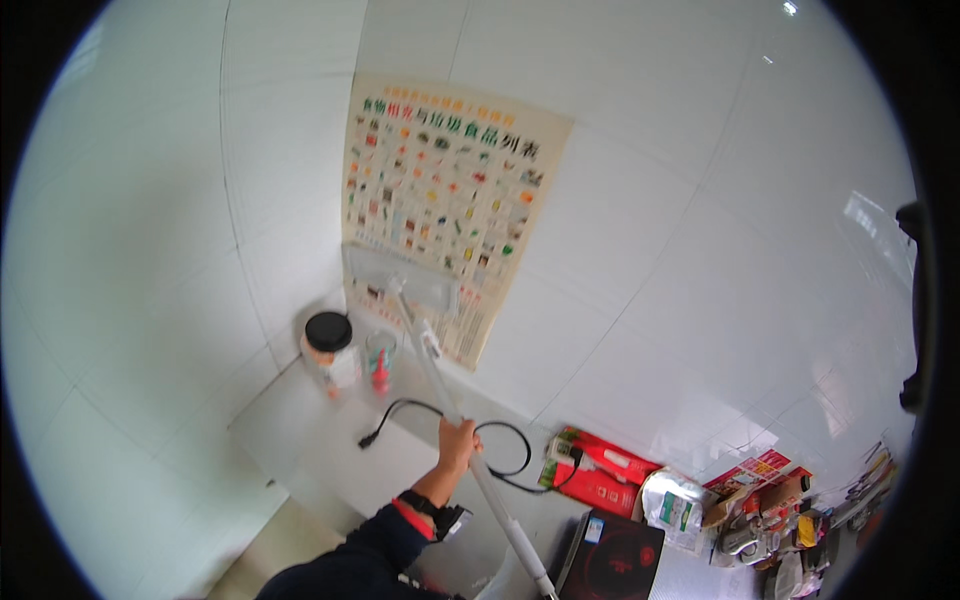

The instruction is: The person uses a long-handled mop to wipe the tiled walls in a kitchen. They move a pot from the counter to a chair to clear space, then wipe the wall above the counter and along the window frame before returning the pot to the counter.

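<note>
A hand (456, 444), with a dark sleeve and a watch at its wrist, is closed around a long white pole (495, 499); whether it is my left or my right hand is not certain, though the arm comes in from the lower left. The pole slants up to a flat, pale rectangular mop-like head (401, 279), which lies against the lower part of a printed food poster (450, 180) on the tiled wall. My other hand is out of view. A black power cord (517, 446) curls on the counter behind the pole.
On the counter (337, 457) stand a black-lidded jar (328, 332) and a glass (381, 364) with something red inside. Further right are a red box (600, 472), a black induction cooker (615, 556), a silver packet (673, 510) and several mixed kitchen items.
</note>
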A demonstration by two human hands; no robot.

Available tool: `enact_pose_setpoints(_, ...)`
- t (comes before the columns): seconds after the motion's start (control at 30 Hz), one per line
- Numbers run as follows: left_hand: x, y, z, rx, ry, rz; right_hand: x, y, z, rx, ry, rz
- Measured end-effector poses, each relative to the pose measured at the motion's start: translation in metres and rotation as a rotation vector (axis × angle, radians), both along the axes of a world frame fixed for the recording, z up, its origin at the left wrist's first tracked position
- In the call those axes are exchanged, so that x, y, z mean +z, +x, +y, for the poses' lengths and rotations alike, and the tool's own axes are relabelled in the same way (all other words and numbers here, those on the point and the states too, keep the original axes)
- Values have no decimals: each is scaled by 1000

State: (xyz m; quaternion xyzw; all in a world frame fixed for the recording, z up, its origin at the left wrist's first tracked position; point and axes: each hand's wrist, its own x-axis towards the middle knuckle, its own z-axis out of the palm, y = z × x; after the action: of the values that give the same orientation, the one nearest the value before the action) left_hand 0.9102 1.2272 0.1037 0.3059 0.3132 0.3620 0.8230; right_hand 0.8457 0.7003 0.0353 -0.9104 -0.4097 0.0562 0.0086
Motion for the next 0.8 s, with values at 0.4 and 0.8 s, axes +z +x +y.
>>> enact_pose_setpoints(0.4, 388, 32, 100, 19, 799, -175, 214, 24, 238, -263, 763, 379)
enact_pose_setpoints(0.8, 183, 8, 52, -2, 333, -199, 67, 17, 114, -175, 510, 222)
